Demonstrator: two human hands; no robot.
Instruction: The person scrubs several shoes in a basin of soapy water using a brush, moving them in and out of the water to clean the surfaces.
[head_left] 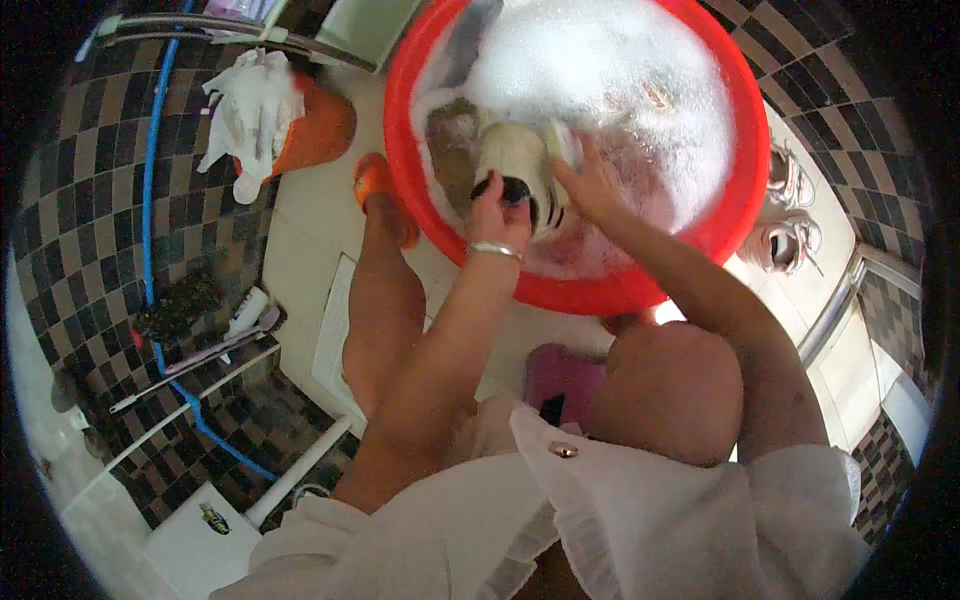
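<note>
A wide red tub [748, 150] holds water and thick white foam [610, 60]. Over its near left part lies a cream shoe [515, 150] with dark stripes and a dark lining. My left hand [500, 215] grips the shoe at its dark opening, thumb on the lining. On the shoe's right side, my right hand [595, 185] is closed on a pale, block-shaped scrubber [560, 140] pressed to the upper. Its underside is hidden against the shoe, so bristles cannot be made out. Other items under the foam are only partly visible.
Light sneakers [785, 245] stand on the floor right of the tub. To the left is an orange bin [325, 125] with a white bag over its rim. A blue hose [150, 200] runs down the tiled wall. A purple stool [560, 375] shows beneath me.
</note>
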